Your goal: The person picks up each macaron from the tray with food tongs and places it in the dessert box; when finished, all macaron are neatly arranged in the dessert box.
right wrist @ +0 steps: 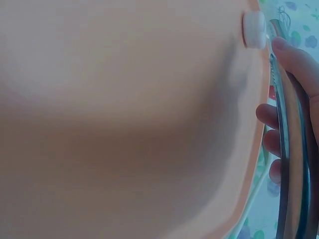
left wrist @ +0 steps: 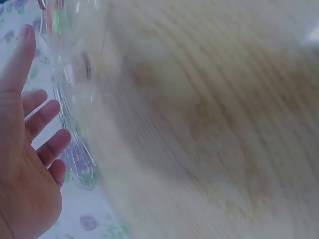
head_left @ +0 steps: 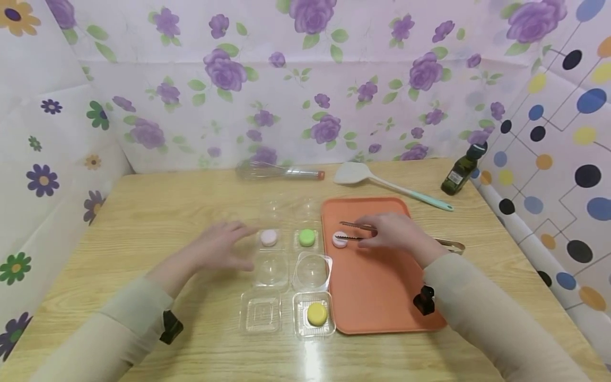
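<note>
My right hand [head_left: 392, 233] grips a pair of metal tongs [head_left: 448, 244] over the orange tray [head_left: 382, 286]. The spread tips of the tongs are at a pale pink macaron [head_left: 340, 242] near the tray's left edge; whether they touch it I cannot tell. My left hand [head_left: 220, 246] hovers with fingers extended left of the clear plastic boxes, holding nothing. One box holds a pale pink macaron [head_left: 269, 237], another a green macaron [head_left: 307, 237]. A yellow macaron [head_left: 317, 314] sits in the front right box [head_left: 298, 330]. The front left box [head_left: 260, 314] holds nothing.
Along the back of the wooden table [head_left: 157, 223] lie a whisk [head_left: 286, 172] and a white spatula [head_left: 382, 183] with a mint handle. A dark green bottle [head_left: 460, 172] stands at the back right. Patterned sheets hang behind and at both sides.
</note>
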Available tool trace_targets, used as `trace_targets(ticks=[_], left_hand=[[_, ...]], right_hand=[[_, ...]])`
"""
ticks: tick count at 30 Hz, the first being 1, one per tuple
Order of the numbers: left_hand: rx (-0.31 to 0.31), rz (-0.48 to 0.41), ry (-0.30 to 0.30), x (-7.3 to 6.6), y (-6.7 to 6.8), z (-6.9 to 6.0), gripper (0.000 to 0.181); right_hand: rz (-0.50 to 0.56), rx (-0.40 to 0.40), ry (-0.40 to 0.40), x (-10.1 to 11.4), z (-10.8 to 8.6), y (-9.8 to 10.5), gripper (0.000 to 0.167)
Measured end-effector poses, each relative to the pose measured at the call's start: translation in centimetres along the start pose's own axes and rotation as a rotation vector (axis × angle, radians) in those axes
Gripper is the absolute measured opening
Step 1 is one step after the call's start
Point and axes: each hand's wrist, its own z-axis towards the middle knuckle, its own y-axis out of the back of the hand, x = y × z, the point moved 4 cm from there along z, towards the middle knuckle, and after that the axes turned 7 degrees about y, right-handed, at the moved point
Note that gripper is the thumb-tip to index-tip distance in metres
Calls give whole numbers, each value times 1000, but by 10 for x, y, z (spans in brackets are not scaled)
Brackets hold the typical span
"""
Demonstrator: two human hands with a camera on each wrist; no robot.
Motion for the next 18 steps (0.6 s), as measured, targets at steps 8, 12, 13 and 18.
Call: trace_targets(ticks=[8,12,13,18], left_hand=[[42,-13,-23,-19,-14,-22,91],[30,-14,-31,-26,-22,-36,95],[26,-17,-35,-27,-24,-40,96],[47,-27,-62,-34,-31,-55,97]], right_hand=[[5,12,-23,-3,-7,0,54],[4,11,-14,-5,-7,-1,55],[4,11,-9,-5,-6,-1,55],[7,31,-5,-4,-6,-3,56]])
